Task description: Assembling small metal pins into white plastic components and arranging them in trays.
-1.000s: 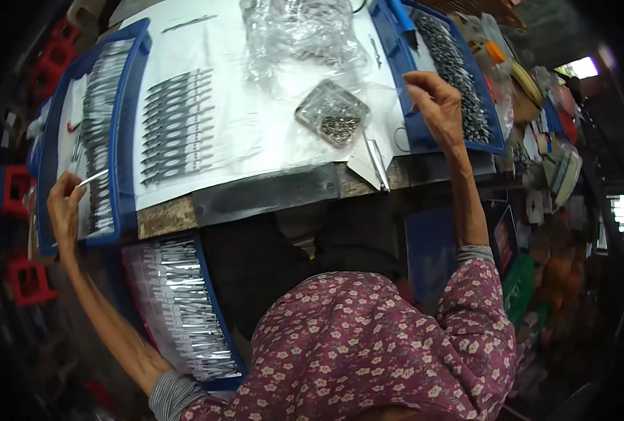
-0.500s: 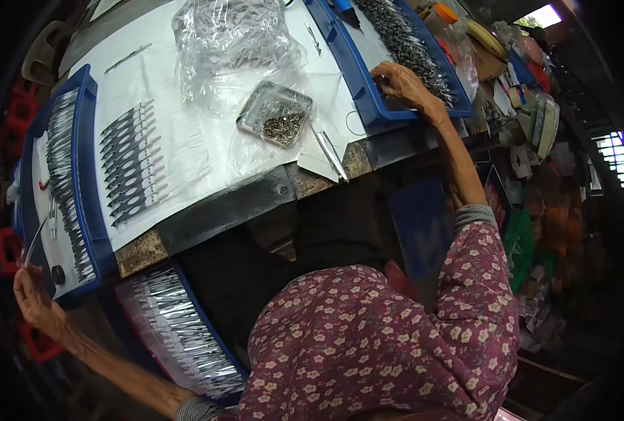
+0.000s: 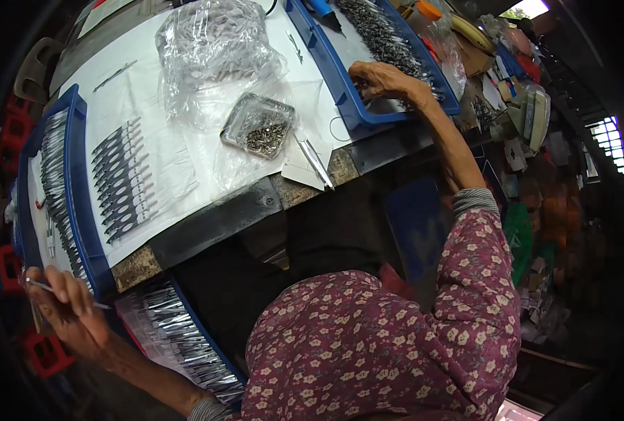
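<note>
At the far left, beside the near corner of the long blue tray [image 3: 76, 182], my left hand [image 3: 70, 309] is closed around a thin silvery rod [image 3: 96, 303]. The rod's exact kind is unclear. My right hand [image 3: 384, 81] reaches into the near-left corner of the right blue tray [image 3: 396, 118]. Its fingers curl downward, and whatever they grip is hidden. Many small dark and silvery parts [image 3: 382, 38] fill that tray. Between the trays, several black-and-grey pen-like pieces [image 3: 119, 182] lie in a neat row on white paper.
A clear bag of pale grey parts [image 3: 217, 42] lies mid-table, with a clear box of small metal pieces [image 3: 259, 130] nearer the edge. A white card and silvery tool [image 3: 315, 165] overhang the edge. Below left sits a tray of silver pen-like pieces [image 3: 186, 326]. Clutter and bananas [image 3: 473, 35] stand right.
My left hand has moved rightward and turned, bringing the thin rod nearly level. My right hand stays in the tray's corner. The whole view has shifted slightly.
</note>
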Available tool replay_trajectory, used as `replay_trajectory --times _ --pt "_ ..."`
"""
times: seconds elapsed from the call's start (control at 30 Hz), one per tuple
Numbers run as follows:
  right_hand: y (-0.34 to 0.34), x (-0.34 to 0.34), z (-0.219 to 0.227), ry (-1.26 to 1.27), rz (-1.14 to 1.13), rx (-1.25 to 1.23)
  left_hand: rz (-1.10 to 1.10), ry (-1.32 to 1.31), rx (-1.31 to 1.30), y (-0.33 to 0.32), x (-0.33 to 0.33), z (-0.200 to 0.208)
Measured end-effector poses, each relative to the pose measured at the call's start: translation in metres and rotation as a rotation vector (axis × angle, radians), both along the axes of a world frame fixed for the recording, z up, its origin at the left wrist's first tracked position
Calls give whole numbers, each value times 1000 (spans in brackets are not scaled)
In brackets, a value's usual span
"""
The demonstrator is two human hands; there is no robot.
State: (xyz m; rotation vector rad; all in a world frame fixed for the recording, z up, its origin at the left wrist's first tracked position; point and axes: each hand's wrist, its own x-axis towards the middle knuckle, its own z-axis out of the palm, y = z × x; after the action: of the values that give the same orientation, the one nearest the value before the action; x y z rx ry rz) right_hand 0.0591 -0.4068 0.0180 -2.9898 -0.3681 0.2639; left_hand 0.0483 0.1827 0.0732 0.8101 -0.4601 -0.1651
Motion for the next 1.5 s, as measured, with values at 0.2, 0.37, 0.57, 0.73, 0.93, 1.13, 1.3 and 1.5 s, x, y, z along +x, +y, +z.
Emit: replay_trajectory --times 0.2,0.37,0.57,0.73,0.93,1.13,1.3,1.5 --pt "12 -1 12 -1 0 7 116 132 150 -61 -22 -9" --pt "-1 7 1 -137 69 -31 9 160 209 -91 -35 -11" --pt "7 8 1 -212 33 -47 -20 152 227 -116 -43 -28" --pt "17 4 14 -394 -134 -75 15 209 325 -135 -51 -32" --pt "75 -32 55 -568 -342 763 -27 304 290 -158 -55 -35" --pt "198 -72 55 -92 -258 1284 39 347 306 -167 -62 -38" --pt "248 -90 24 93 -322 1398 63 378 262 -176 -61 -48" --pt "273 -93 3 176 -306 1478 110 424 236 -174 -61 -66"
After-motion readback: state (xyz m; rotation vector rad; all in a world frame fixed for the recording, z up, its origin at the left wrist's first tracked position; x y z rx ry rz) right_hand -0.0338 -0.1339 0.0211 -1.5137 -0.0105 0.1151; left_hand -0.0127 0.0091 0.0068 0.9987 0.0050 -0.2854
